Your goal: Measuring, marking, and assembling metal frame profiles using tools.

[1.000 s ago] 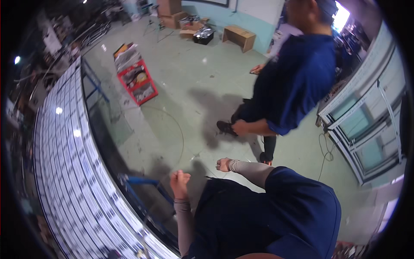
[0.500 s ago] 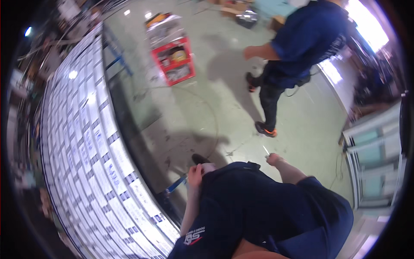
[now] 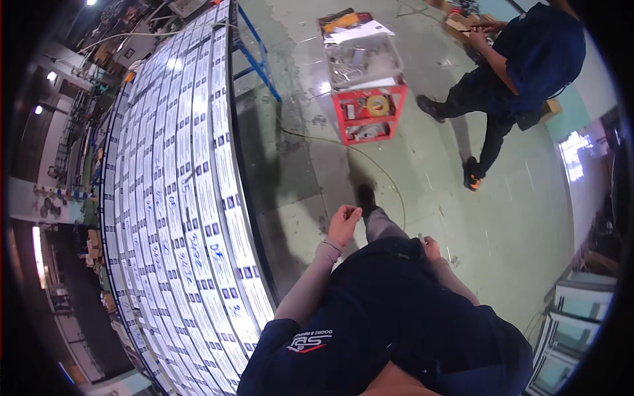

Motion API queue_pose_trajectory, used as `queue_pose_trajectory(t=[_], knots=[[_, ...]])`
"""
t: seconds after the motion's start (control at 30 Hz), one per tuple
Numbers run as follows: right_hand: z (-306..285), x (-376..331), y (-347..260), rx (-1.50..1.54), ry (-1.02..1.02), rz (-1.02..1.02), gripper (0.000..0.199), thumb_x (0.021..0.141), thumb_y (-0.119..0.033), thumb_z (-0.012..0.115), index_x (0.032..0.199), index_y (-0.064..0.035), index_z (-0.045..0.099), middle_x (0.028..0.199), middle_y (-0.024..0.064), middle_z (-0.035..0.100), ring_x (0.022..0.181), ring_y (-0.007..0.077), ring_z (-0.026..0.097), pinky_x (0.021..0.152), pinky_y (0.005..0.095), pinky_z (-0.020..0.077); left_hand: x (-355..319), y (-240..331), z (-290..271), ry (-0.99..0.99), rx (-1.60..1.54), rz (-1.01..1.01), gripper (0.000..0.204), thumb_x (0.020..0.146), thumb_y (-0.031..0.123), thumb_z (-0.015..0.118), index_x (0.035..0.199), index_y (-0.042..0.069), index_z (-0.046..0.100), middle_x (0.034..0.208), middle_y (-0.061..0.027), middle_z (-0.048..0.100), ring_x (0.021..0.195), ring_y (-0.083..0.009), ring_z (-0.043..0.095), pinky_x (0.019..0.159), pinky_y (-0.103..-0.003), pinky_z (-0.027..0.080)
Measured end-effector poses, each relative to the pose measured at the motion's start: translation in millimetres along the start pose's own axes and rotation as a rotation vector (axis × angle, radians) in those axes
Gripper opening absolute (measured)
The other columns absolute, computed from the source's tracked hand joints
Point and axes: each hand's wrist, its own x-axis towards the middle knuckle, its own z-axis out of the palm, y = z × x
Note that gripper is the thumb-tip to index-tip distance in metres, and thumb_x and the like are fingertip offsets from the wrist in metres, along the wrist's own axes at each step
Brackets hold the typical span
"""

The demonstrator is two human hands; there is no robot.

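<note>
- Over the last second the view has swung round: the red cart now sits nearer the top middle, and the co-worker has moved to the upper right.
- One shoe now shows well forward on the floor, so the person seems to be in mid-stride beside the bench; this looks like a change of place rather than handling.
- The white strips lie side by side along the bench, to the person's left, with neither hand touching them.
- The left hand is raised in front of the body, forearm angled forward, between the bench and the shoe. Its fingers are loosely curled; whether they hold anything cannot be told.
- The right hand is low at the right side of the waist, elbow bent. Its fingers seem closed about a small pale thing, too small to identify.
- A thin hose curves over the floor ahead, below the cart.
</note>
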Motion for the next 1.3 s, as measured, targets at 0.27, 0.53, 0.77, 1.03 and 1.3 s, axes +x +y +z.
queue_pose_trajectory(t=[0.27,0.53,0.77,1.03,1.3], knots=[[-71,183,-326,0.095,-0.132,-0.44,0.04,0.083,-0.034,0.069,0.105,-0.0014,0.064,0.088,0.0176,0.068,0.08,0.0275,0.065,0.075,0.037,0.0501,125,81,-70,0.091,-0.071,-0.103,0.026,0.095,0.023,0.063,0.103,-0.001,0.059,0.089,-0.0044,0.065,0.082,-0.0104,0.059,0.076,-0.026,0.048],[-49,292,-648,0.278,-0.14,-0.799,0.026,0.089,-0.023,0.066,0.101,-0.0002,0.063,0.084,0.0096,0.067,0.073,0.0151,0.058,0.07,0.0319,0.0475,268,151,-190,0.48,-0.106,0.009,0.022,0.096,0.019,0.06,0.105,-0.002,0.059,0.096,-0.0088,0.067,0.09,-0.0137,0.062,0.083,-0.027,0.049],[39,361,-742,0.13,-0.181,-0.78,0.03,0.086,-0.027,0.068,0.101,-0.0024,0.062,0.085,0.0134,0.066,0.076,0.0209,0.062,0.072,0.0347,0.0489,407,269,-353,0.593,0.157,0.126,0.025,0.095,0.019,0.062,0.108,-0.002,0.059,0.099,-0.0082,0.066,0.094,-0.0137,0.061,0.084,-0.028,0.048],[89,434,-879,0.155,-0.228,-0.513,0.03,0.087,-0.028,0.068,0.1,-0.0023,0.063,0.086,0.0136,0.067,0.079,0.0215,0.063,0.074,0.0347,0.0481,599,383,-481,0.58,0.067,0.179,0.039,0.096,0.021,0.061,0.122,-0.005,0.052,0.117,-0.0153,0.062,0.109,-0.018,0.059,0.095,-0.03,0.046],[137,593,-1154,-0.143,-0.472,-0.666,0.029,0.085,-0.025,0.066,0.101,-0.0014,0.062,0.089,0.0182,0.066,0.082,0.0281,0.062,0.077,0.0388,0.0479,790,421,-534,0.77,-0.148,0.125,0.048,0.098,0.022,0.058,0.133,-0.006,0.042,0.13,-0.0202,0.057,0.12,-0.0213,0.055,0.105,-0.032,0.039]])
